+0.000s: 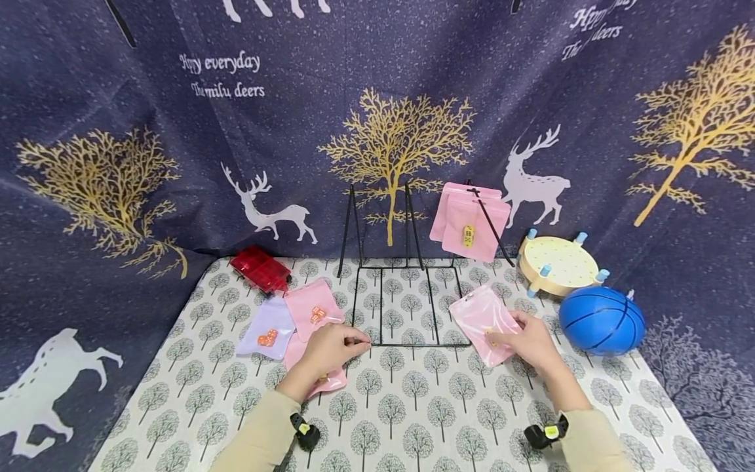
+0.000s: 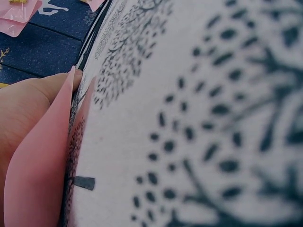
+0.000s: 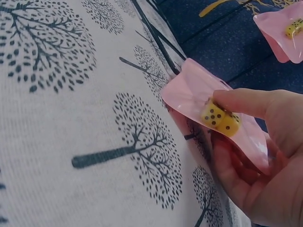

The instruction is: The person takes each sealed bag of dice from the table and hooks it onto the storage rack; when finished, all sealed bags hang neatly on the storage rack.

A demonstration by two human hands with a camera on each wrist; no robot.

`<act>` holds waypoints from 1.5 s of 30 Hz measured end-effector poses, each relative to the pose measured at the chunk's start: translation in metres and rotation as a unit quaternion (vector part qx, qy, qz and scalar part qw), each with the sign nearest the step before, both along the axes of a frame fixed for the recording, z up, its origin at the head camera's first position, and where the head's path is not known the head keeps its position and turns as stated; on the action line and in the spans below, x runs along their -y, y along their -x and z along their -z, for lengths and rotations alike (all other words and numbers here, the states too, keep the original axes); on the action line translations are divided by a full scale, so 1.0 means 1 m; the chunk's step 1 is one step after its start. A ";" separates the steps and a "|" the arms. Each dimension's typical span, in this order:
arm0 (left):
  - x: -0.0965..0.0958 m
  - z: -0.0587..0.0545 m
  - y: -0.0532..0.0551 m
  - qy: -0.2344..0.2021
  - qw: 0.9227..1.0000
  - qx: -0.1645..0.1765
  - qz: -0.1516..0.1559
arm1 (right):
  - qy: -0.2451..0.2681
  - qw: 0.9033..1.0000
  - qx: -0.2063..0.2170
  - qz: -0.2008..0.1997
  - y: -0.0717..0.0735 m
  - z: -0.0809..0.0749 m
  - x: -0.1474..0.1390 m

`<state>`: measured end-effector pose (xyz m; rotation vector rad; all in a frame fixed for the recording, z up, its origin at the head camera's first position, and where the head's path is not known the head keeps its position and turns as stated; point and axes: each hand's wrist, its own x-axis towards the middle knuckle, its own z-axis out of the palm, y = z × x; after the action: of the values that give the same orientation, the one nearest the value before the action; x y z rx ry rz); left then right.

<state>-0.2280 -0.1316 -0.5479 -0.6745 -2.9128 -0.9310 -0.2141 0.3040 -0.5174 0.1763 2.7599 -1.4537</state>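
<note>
My right hand (image 1: 531,341) pinches a pink zip bag (image 1: 480,321) by its lower right part, thumb on top. Through the bag's clear side, yellow dice (image 3: 220,118) show beside the thumb. A black wire display rack (image 1: 425,344) stands in the middle of the table. At its front left corner my left hand (image 1: 327,351) grips the wire, thumb and fingertips together. A pink bag (image 2: 40,165) under the left wrist hides part of that hand in the left wrist view. On the rack's right prong hang pink bags (image 1: 454,223), the front one with yellow dice.
Left of the rack lie a lilac bag (image 1: 259,331) and a pink bag (image 1: 303,301), both with orange dice. Behind them is a red toy car (image 1: 259,269). At the right, a blue ball (image 1: 601,321) sits before a cream stool-like toy (image 1: 560,262) with blue-tipped legs.
</note>
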 end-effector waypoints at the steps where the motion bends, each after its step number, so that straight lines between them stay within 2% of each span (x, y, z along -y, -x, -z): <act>1: 0.000 0.000 0.000 0.000 1.000 -0.001 0.000 | 0.003 1.000 0.002 -0.004 -0.001 0.000 0.000; 5: 0.000 0.000 0.000 0.000 1.000 -0.003 0.001 | 0.053 0.998 0.027 -0.016 -0.004 -0.002 -0.003; 10: 0.000 0.000 0.000 0.000 1.000 -0.006 0.004 | 0.122 0.990 0.060 -0.031 -0.008 -0.005 -0.007; 17: 0.000 -0.001 0.000 0.001 1.000 -0.004 0.000 | 0.143 0.986 0.070 -0.054 -0.009 -0.007 -0.010; 29: -0.001 -0.003 -0.002 -0.004 1.000 -0.003 0.003 | 0.119 0.991 0.012 -0.056 -0.012 -0.009 -0.005; 38: 0.000 -0.002 -0.002 -0.003 1.000 0.001 -0.003 | 0.061 0.994 -0.048 -0.082 -0.018 -0.017 0.010; 41: -0.001 -0.001 -0.002 -0.003 1.000 0.000 -0.003 | 0.076 0.991 -0.054 -0.091 -0.020 -0.018 0.017; 45: -0.001 -0.001 -0.002 -0.002 1.000 -0.003 -0.002 | 0.143 0.981 -0.065 -0.111 -0.021 -0.018 0.028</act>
<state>-0.2257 -0.1309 -0.5465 -0.6708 -2.9055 -0.9342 -0.1926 0.2762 -0.4994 -0.2334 2.5183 -1.8277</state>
